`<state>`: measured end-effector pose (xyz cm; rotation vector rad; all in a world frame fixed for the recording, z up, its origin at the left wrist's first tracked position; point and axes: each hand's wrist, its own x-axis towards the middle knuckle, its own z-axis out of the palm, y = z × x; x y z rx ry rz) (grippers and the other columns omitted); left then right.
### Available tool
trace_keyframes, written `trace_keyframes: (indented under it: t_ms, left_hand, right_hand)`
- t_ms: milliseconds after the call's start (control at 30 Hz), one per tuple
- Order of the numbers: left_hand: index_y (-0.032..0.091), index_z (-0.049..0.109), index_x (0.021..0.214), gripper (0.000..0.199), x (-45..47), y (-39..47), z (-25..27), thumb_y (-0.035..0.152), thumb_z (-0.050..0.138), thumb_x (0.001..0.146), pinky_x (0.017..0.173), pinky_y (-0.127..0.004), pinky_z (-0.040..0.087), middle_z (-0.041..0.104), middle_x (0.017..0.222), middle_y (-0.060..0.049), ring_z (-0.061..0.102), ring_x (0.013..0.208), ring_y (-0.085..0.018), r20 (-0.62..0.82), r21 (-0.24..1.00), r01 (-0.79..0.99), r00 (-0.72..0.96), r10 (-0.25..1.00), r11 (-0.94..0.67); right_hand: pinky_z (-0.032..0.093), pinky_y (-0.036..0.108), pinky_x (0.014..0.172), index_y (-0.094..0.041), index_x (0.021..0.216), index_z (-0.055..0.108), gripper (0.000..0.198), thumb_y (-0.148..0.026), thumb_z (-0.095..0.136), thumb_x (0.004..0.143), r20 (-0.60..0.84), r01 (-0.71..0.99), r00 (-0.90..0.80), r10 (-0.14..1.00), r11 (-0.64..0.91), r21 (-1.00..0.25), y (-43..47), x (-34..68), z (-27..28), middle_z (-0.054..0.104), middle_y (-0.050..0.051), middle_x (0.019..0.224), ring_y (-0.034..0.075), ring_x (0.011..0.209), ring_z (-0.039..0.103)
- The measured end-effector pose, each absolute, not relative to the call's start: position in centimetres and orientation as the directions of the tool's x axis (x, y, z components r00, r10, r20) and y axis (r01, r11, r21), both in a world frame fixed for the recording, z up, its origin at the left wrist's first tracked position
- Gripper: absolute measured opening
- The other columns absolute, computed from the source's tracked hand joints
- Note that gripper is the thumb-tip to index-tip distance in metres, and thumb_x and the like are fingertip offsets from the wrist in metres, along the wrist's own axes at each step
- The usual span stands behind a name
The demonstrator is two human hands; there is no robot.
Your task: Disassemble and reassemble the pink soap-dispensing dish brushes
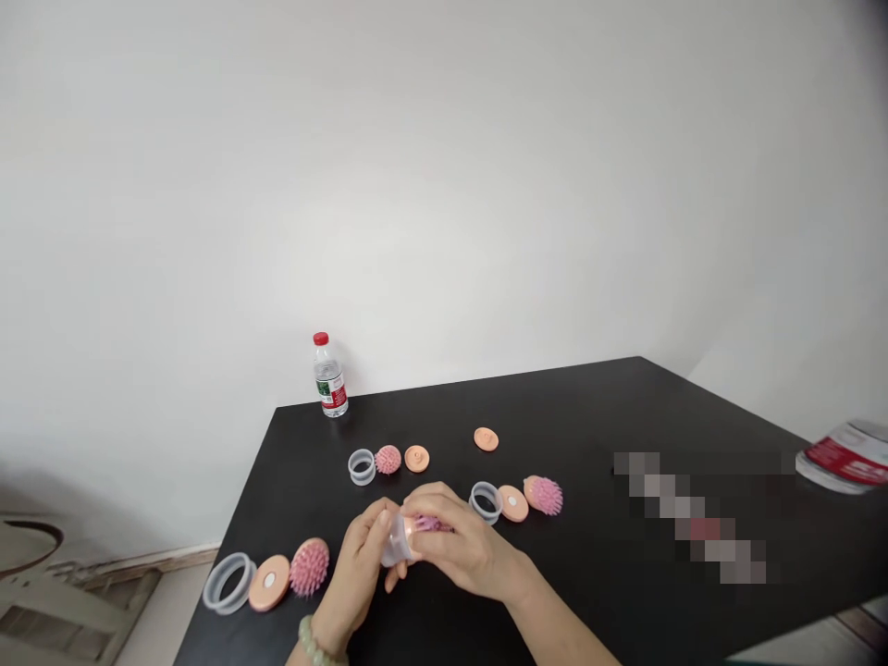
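The left hand (362,546) is gripping the clear ring (395,544) with curled fingers; against that ring's right side, the right hand (468,544) is pinching the bristled head (427,524), bristles pointing away

Above the black worktop (589,416), the left hand (355,555) has its grip on a translucent piece (394,548); the right hand (468,546) holds a peach piece with pink bristles (428,524) against it. A translucent ring (234,606), peach disc (269,585) and bristle head (309,567) lie leftward, one similar trio (388,460) beyond the hands, another trio (515,510) rightward. A red-capped bottle (330,384) stands near the far edge.
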<state>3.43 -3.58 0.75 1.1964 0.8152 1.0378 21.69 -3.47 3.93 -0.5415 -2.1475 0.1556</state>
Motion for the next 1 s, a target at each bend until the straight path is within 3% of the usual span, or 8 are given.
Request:
trace_keyframes:
  t_ms: [133, 233, 433, 533, 633, 700, 833, 1000]
  left_hand:
    - [0.019, 0.060, 0.090, 0.043, 3.0, -3.9, 1.0, 0.058, 0.042, 0.097, 0.045, -0.021, 0.036, 0.054, 0.060, 0.003, 0.045, 0.048, -0.010, 0.048, 0.991, -0.133, 0.292, 0.955, -0.009]
    - [0.021, 0.061, 0.102, 0.035, 2.8, -3.9, 1.1, 0.052, 0.045, 0.097, 0.057, -0.026, 0.047, 0.059, 0.074, 0.001, 0.053, 0.060, -0.014, 0.137, 0.988, 0.035, 0.273, 0.952, -0.152]
    - [0.026, 0.061, 0.115, 0.027, 3.3, -3.8, 0.9, 0.041, 0.058, 0.092, 0.092, -0.036, 0.049, 0.064, 0.113, -0.007, 0.061, 0.105, -0.026, 0.366, 0.891, 0.197, 0.221, 0.904, -0.409]
    - [0.026, 0.060, 0.118, 0.032, 3.3, -3.7, 0.9, 0.043, 0.060, 0.091, 0.095, -0.037, 0.050, 0.065, 0.117, -0.007, 0.061, 0.110, -0.027, 0.304, 0.933, 0.137, 0.201, 0.931, -0.334]
    - [0.025, 0.060, 0.119, 0.037, 3.1, -3.6, 1.0, 0.046, 0.063, 0.089, 0.093, -0.036, 0.052, 0.066, 0.115, -0.006, 0.063, 0.107, -0.027, 0.238, 0.964, 0.081, 0.167, 0.957, -0.254]
    - [0.025, 0.061, 0.118, 0.038, 3.1, -3.6, 0.9, 0.046, 0.066, 0.087, 0.094, -0.035, 0.052, 0.067, 0.116, -0.006, 0.062, 0.109, -0.026, 0.212, 0.975, 0.041, 0.148, 0.966, -0.220]
    - [0.025, 0.061, 0.118, 0.040, 3.1, -3.4, 0.6, 0.044, 0.070, 0.084, 0.097, -0.035, 0.051, 0.066, 0.120, -0.006, 0.062, 0.113, -0.026, 0.184, 0.982, -0.057, 0.119, 0.976, -0.178]
    - [0.023, 0.062, 0.114, 0.044, 4.1, -3.5, 0.3, 0.039, 0.079, 0.076, 0.090, -0.031, 0.053, 0.067, 0.118, -0.007, 0.064, 0.110, -0.026, 0.232, 0.970, -0.094, 0.103, 0.967, -0.222]
  right_hand:
    - [0.058, 0.038, 0.085, -0.028, 0.103, 0.066, 0.010, -0.028, 0.057, 0.099, 0.747, 0.274, -0.500, 0.438, 0.898, -0.344, -3.2, 21.9, 4.0, 0.067, 0.006, 0.113, 0.022, 0.104, 0.062]
    - [0.058, 0.037, 0.078, -0.024, 0.105, 0.065, 0.029, -0.051, 0.063, 0.092, 0.759, 0.301, -0.437, 0.483, 0.874, -0.382, -3.0, 21.9, 4.1, 0.068, 0.009, 0.103, 0.023, 0.091, 0.064]
    - [0.054, 0.032, 0.062, -0.021, 0.094, 0.064, 0.049, -0.069, 0.060, 0.085, 0.641, 0.388, -0.212, 0.738, 0.665, -0.638, -2.8, 21.3, 3.4, 0.064, 0.002, 0.079, 0.019, 0.066, 0.062]
    - [0.056, 0.038, 0.085, -0.021, 0.115, 0.061, 0.062, -0.068, 0.070, 0.077, 0.637, 0.298, -0.189, 0.748, 0.661, -0.688, -2.7, 21.3, 3.1, 0.066, 0.010, 0.109, 0.026, 0.098, 0.066]
    - [0.043, 0.048, 0.109, -0.024, 0.137, 0.049, 0.087, -0.052, 0.087, 0.065, 0.624, 0.246, -0.236, 0.745, 0.667, -0.703, -2.7, 21.8, 3.2, 0.052, 0.015, 0.141, 0.033, 0.135, 0.047]
    - [0.038, 0.050, 0.113, -0.027, 0.141, 0.047, 0.083, -0.036, 0.087, 0.069, 0.580, 0.233, -0.283, 0.764, 0.641, -0.731, -2.8, 22.2, 3.5, 0.049, 0.012, 0.148, 0.032, 0.140, 0.042]
    - [0.046, 0.045, 0.106, -0.027, 0.134, 0.056, 0.064, -0.019, 0.080, 0.074, 0.507, 0.234, -0.338, 0.793, 0.593, -0.771, -2.7, 22.6, 3.7, 0.064, 0.007, 0.131, 0.028, 0.124, 0.058]
    - [0.054, 0.038, 0.079, -0.019, 0.123, 0.061, 0.055, -0.032, 0.082, 0.074, 0.355, 0.415, -0.257, 0.899, 0.435, -0.799, -2.0, 22.3, 2.8, 0.072, 0.004, 0.092, 0.025, 0.082, 0.068]
